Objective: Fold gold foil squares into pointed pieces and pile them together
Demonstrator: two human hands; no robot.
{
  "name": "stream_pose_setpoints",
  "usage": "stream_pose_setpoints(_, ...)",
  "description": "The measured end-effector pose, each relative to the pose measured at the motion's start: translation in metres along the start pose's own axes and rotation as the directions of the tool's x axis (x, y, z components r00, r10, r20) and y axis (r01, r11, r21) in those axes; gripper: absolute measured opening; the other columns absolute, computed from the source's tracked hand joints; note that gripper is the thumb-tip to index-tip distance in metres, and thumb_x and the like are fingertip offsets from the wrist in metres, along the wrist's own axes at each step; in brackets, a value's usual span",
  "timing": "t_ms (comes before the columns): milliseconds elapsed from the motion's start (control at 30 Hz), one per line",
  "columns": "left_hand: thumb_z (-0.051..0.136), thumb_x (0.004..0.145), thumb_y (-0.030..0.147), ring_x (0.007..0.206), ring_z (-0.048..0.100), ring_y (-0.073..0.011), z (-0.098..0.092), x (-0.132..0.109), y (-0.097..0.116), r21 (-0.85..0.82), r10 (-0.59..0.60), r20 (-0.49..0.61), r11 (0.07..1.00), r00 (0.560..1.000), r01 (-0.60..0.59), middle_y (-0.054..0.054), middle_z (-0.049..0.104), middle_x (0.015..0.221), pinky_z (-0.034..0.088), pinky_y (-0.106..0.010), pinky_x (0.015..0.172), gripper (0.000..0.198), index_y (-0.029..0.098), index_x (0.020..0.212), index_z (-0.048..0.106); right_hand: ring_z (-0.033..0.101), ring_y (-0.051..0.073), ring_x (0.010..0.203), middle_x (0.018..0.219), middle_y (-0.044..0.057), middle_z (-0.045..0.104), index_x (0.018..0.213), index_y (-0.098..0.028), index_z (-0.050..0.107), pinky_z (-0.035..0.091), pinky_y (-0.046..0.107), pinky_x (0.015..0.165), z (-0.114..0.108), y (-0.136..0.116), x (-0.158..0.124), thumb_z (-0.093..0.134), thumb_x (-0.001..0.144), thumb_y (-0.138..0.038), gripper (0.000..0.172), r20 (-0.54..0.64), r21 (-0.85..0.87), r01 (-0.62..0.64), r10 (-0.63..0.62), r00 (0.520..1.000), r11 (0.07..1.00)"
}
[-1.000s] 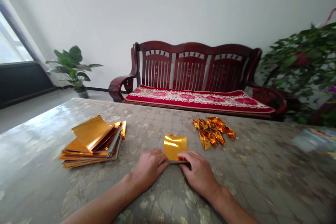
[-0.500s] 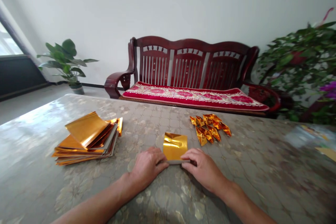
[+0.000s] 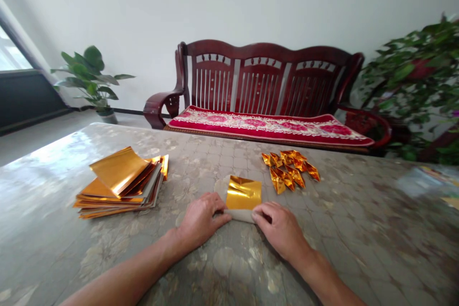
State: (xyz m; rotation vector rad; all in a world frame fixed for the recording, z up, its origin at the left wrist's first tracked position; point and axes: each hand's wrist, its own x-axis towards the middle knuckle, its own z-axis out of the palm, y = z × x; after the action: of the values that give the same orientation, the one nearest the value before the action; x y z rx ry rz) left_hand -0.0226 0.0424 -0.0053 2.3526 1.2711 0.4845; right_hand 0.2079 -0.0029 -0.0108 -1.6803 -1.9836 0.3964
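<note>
A gold foil sheet lies on the table in front of me, its near edge turned over to show a grey strip. My left hand pinches the left end of that strip between thumb and fingers. At the right end, my right hand grips the same fold, thumb below and fingers curled. Several folded gold foil pieces sit in a cluster beyond my right hand. To the left is a loose stack of gold and grey foil sheets.
The patterned table reaches across the view. A clear plastic bag lies at its right side. Behind it stands a dark red wooden bench with a red floral cushion. Potted plants flank the bench.
The turned-over grey strip looks wider, and both hands still hold its ends. The view has shifted slightly, so the table and bench sit a little higher.
</note>
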Motion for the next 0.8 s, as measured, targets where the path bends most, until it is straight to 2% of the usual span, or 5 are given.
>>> stream_pose_setpoints(167,0.060,0.088,0.037,0.082,0.058,-0.0167,0.001,0.003,-0.001,0.019,-0.044,0.003,0.999,0.999,0.044,0.000,0.065,0.079,0.037,-0.025,0.071,0.026,0.020,0.069,0.063,0.059,0.018,0.080,0.079,0.000,0.067,0.075,-0.023,0.064,0.039,0.028,0.071,-0.003,-0.002,-0.004,0.053,0.086,-0.023,0.015,-0.010,-0.046,0.010,-0.011,1.000,0.999)
stream_pose_setpoints(600,0.060,0.084,0.033,0.081,0.057,-0.0162,0.001,0.000,0.009,0.063,-0.100,-0.004,0.993,0.995,0.100,0.000,0.063,0.078,0.036,-0.025,0.069,0.021,0.020,0.067,0.058,0.059,0.019,0.084,0.084,0.000,0.067,0.085,-0.024,0.062,0.038,0.028,0.071,-0.002,-0.005,-0.007,0.055,0.084,-0.017,0.011,-0.020,-0.119,0.017,-0.020,1.000,0.993)
stream_pose_setpoints(800,0.062,0.081,0.031,0.084,0.059,-0.0163,0.001,-0.001,0.010,0.022,-0.095,0.004,0.995,0.995,0.095,0.001,0.063,0.081,0.037,-0.024,0.073,0.015,0.021,0.069,0.060,0.058,0.019,0.081,0.080,0.000,0.066,0.077,-0.023,0.061,0.037,0.028,0.070,0.001,-0.005,-0.005,0.051,0.095,-0.029,0.022,-0.018,-0.153,0.041,-0.044,0.999,0.987)
